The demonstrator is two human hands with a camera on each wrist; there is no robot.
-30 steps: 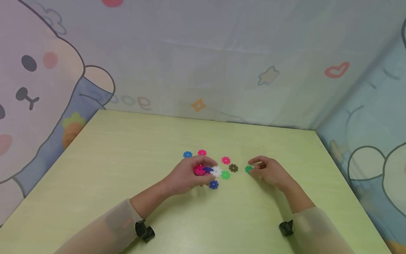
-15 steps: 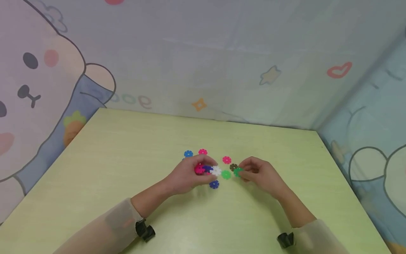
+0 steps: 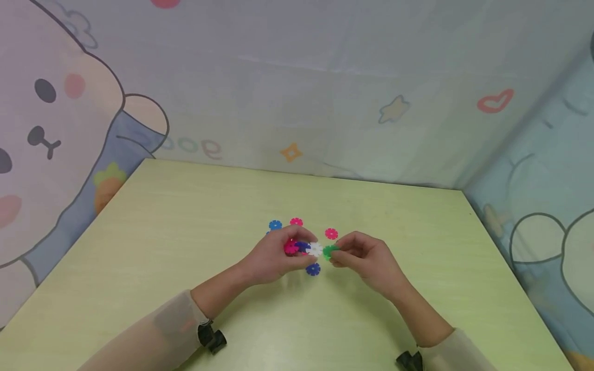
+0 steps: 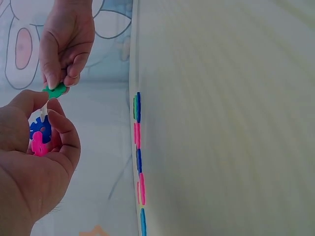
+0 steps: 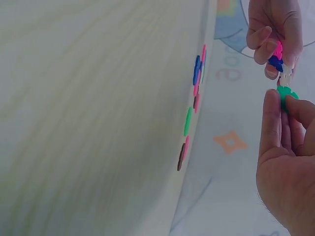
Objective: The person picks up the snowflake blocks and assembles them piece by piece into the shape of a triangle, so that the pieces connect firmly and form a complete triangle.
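My left hand (image 3: 271, 260) holds a short chain of notched plastic snowflake discs, a pink disc (image 3: 291, 248), a dark blue disc (image 3: 303, 247) and a white disc (image 3: 315, 250). The white one is at the end towards my right hand (image 3: 368, 260). Between thumb and fingers, that hand pinches a green disc (image 3: 330, 251). In the left wrist view the green disc (image 4: 55, 90) is right at the edge of the white disc (image 4: 44, 113). Both hands are raised above the table, as the right wrist view shows. Left fingers partly cover the pink disc (image 5: 278, 49).
Loose discs lie on the pale table (image 3: 185, 232): a light blue disc (image 3: 275, 224), a pink disc (image 3: 331, 234) and a dark blue disc (image 3: 313, 269) among several. A brown disc (image 5: 181, 157) shows in the right wrist view. A printed cloth (image 3: 325, 103) hangs behind.
My right hand has moved left with the green disc, from apart on the right up to the white disc's edge, now covering the brown disc in the head view. The left hand stays nearly still.
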